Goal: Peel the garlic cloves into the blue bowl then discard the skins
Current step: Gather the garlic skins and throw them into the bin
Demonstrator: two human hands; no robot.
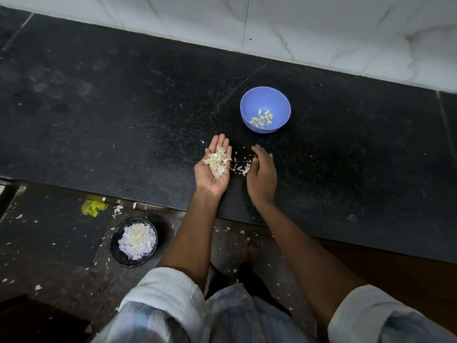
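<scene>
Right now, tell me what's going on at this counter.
A person is clearing up garlic skins. The left hand, palm up, carries a pile of skins; the right hand sweeps loose skins on the counter toward it. Peeled cloves lie in the blue bowl. A bin on the floor already holds skins.

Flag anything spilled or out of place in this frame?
Yes. Garlic skins lie loose on the black counter between the hands, and more flakes litter the floor around the bin rather than in it. A yellow mesh scrap also lies on the floor. The blue bowl sits upright, cloves inside.
</scene>
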